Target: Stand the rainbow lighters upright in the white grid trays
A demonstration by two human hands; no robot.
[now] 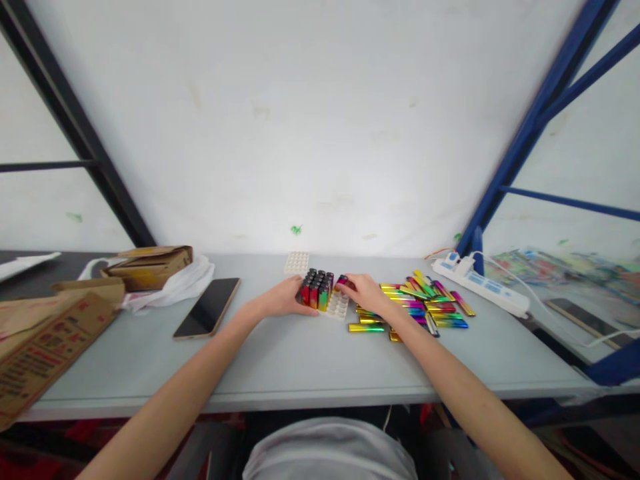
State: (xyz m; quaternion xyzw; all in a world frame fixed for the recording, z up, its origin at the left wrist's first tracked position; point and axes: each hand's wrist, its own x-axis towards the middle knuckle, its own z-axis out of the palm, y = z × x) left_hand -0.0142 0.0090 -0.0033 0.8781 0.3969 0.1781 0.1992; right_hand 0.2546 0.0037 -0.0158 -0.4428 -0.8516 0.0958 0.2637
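Several lighters (pixel 318 291) with black tops and shiny red and yellow-green bodies stand upright in the left part of a white pitted tray (pixel 337 305). Around their left side curls my left hand (pixel 286 297), its thumb at the front and its fingers toward the back. My right hand (pixel 361 289) pinches a single lighter (pixel 343 280) over the tray's right part, where bare pits show. Right of the tray, partly behind my right forearm, lies a loose pile of metallic rainbow-coloured lighters (pixel 453 324).
Another white pitted tray (pixel 297 261) lies near the wall. To the left are a dark phone (pixel 207 308), a white plastic bag (pixel 175 288) and cardboard boxes (pixel 60 333). A white power strip (pixel 483 287) with cords is at the right, by the blue metal frame (pixel 525 127).
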